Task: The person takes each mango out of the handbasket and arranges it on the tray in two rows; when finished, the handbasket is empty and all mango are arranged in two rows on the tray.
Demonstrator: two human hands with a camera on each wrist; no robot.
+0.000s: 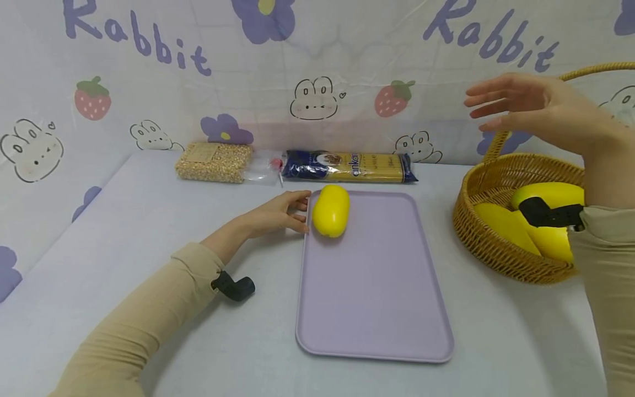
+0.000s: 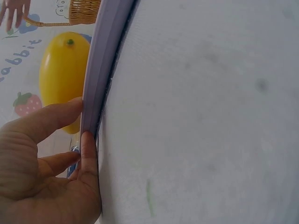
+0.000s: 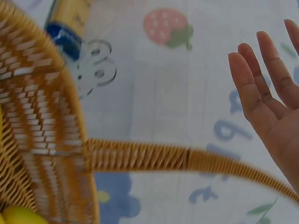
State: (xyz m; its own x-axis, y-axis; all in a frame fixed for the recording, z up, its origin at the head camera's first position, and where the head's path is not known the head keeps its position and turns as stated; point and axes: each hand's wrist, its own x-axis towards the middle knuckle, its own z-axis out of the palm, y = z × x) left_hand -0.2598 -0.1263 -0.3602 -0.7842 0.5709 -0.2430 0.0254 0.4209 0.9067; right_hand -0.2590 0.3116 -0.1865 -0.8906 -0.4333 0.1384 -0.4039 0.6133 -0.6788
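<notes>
A smooth yellow melon-like fruit [image 1: 331, 211] lies at the far left corner of the lilac tray [image 1: 372, 286]. My left hand [image 1: 278, 214] is at the tray's left edge near that fruit, and its thumb and fingertips touch the rim [image 2: 100, 60], spaced apart along it. Raised at the right, my right hand [image 1: 545, 110] has its fingers extended and holds nothing. It is nearest to the handle [image 3: 140, 155] of the wicker basket [image 1: 496, 259], over the basket in the head view. Several yellow fruits [image 1: 506, 226] lie inside the basket, one with a greenish end; my right forearm partly hides them.
Behind the tray lie a clear bag of yellow kernels [image 1: 215, 162] and a blue and yellow pasta packet [image 1: 349, 167], side by side against the printed backdrop [image 1: 342, 55]. A white cover [image 1: 238, 342] spreads over the table.
</notes>
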